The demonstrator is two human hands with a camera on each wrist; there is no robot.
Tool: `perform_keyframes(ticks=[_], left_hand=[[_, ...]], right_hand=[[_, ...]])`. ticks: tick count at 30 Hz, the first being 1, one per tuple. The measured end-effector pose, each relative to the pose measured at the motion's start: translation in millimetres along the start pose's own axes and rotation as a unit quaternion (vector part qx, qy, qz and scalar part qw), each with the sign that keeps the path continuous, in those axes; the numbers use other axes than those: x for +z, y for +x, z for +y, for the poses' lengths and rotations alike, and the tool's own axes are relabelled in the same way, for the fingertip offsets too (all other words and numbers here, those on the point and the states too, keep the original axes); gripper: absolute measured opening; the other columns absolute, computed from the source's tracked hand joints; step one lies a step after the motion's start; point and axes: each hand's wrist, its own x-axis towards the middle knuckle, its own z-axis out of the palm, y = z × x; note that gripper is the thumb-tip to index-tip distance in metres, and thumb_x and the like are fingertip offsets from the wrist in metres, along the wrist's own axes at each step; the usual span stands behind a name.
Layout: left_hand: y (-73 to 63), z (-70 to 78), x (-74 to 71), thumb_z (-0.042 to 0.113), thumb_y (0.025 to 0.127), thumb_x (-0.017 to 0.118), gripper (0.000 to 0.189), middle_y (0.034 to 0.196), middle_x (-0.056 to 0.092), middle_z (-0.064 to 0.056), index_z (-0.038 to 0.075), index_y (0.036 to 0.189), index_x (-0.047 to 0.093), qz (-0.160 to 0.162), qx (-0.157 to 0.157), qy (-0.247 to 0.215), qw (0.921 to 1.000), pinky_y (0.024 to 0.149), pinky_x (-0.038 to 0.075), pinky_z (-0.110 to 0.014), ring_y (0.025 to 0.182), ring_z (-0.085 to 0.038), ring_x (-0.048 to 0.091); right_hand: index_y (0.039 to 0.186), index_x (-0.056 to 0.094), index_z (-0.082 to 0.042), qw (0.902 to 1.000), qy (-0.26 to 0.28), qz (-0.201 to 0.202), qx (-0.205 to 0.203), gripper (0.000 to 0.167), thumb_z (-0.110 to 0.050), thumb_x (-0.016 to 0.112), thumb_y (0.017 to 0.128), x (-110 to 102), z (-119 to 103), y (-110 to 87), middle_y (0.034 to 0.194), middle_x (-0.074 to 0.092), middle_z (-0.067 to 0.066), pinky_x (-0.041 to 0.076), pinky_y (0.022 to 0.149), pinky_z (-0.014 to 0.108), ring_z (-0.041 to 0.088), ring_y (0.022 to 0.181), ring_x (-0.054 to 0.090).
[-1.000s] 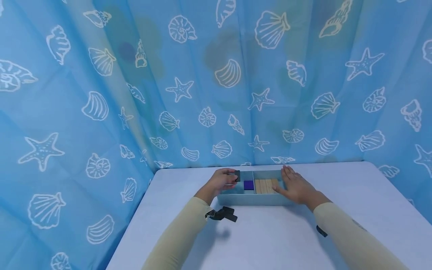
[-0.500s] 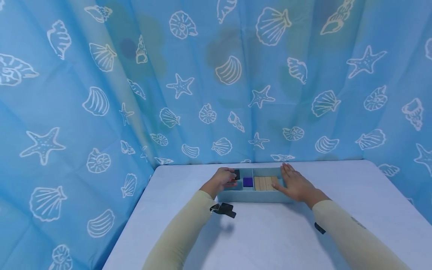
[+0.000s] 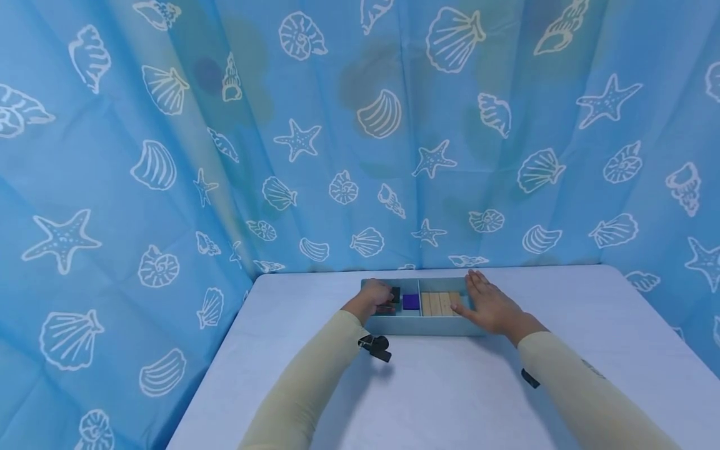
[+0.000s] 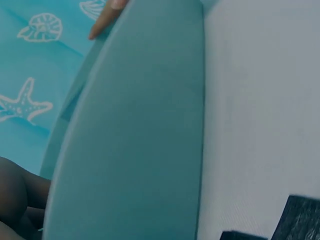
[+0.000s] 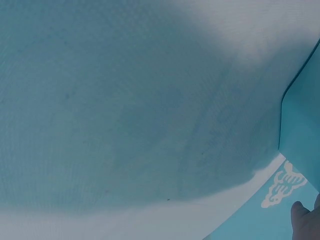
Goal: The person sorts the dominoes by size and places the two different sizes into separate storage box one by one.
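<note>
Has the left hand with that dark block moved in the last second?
Yes. The left hand with the dark block has gone down into the tray, into its left compartment beside the purple block; earlier it was above the rim.

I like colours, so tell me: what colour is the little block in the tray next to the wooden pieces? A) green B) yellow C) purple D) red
C: the small block in the tray is purple, lying just left of the wooden pieces.
</note>
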Motion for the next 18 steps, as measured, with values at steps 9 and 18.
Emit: perform_keyframes(ticks=[9, 18], left_hand=[[3.3, -3.9, 2.0, -0.007, 0.091, 0.049, 0.032, 0.082, 0.057, -0.012, -0.007, 0.123, 0.054, 0.005, 0.029, 0.055, 0.9981, 0.060, 0.054, -0.034, 0.064, -0.023, 0.059], [7.9, -8.1, 4.1, -0.004, 0.093, 0.051, 0.027, 0.088, 0.059, -0.010, -0.001, 0.120, 0.058, 0.005, 0.026, 0.054, 0.9982, 0.063, 0.056, -0.035, 0.073, -0.024, 0.062]], right_hand=[[0.149, 0.013, 0.013, 1.0000, 0.000, 0.002, 0.004, 0.096, -0.063, 0.039, 0.097, 3.5, 3.7, 1.7, 0.157, 0.006, 0.028, 0.012, 0.114, 0.056, 0.043, 0.144, 0.003], [0.149, 0.013, 0.011, 1.0000, -0.004, 0.000, 0.008, 0.097, -0.064, 0.039, 0.096, 3.3, 4.3, 2.8, 0.158, 0.006, 0.027, 0.015, 0.114, 0.056, 0.043, 0.144, 0.005]])
